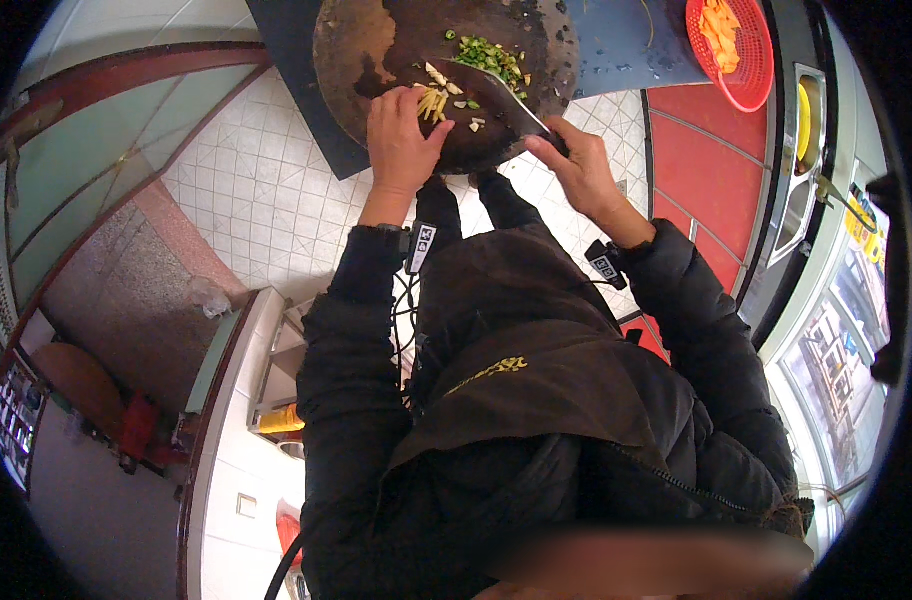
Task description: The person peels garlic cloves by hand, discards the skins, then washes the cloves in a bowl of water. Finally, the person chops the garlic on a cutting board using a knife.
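A round wooden chopping board [536, 30] lies at the top of the view. My right hand [584, 168] grips the dark handle of a kitchen knife [498, 98], its blade slanting up and left across the board. Pale yellow strips [433, 104], like cut ginger, are at the fingertips of my left hand [401, 140]. The fingers of that hand are bent and pressed against the strips, just left of the blade. A few pale bits are scattered by the knife. Beyond the blade sits a heap of chopped green pieces [491, 58].
A red colander [758, 88] with orange pieces stands at the far right on the blue-grey table [626, 50]. White floor tiles [236, 190] show below the board. A glass-panelled frame [106, 180] runs along the left; a counter with a metal basin [796, 215] is at right.
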Demonstrator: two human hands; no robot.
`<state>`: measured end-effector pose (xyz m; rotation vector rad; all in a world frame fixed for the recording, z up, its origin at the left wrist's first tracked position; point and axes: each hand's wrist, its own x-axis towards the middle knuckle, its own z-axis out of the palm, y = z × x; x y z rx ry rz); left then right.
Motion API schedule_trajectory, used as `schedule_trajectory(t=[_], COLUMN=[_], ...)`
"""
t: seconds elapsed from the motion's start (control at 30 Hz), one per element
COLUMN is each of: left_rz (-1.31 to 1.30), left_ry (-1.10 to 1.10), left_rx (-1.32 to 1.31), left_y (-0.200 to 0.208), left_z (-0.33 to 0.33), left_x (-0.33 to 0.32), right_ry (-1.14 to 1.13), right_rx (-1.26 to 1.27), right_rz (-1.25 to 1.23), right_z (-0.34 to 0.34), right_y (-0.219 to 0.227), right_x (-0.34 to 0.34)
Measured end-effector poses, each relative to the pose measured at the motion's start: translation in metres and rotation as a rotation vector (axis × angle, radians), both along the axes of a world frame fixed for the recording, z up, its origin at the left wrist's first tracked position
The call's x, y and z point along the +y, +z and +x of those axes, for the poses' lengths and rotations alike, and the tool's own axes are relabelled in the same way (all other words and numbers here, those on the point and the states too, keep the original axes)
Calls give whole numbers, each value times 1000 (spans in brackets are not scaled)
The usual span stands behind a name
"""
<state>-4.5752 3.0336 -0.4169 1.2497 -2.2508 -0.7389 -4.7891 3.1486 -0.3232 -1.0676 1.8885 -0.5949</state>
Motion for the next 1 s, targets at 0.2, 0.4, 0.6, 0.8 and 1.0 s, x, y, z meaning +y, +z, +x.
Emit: schedule_trajectory(t=[0.2,0.4,0.6,0.8,1.0], left_rz=[-11,-29,62,88,79], left_ry=[1,32,-106,-40,0], left_rx=[-30,1,10,-63,8], left_y=[-13,-8,1,0,-4], left_z=[-2,-2,5,3,3], left_x=[5,4,-11,-4,0], right_ry=[177,207,139,156,219], right_rx=[178,297,289,284,315], right_rz=[-72,-101,-86,-87,-107], right_z=[34,42,36,38,44], right_y=[2,-2,-4,-2,-2], right_x=[-23,-30,-27,-27,-30])
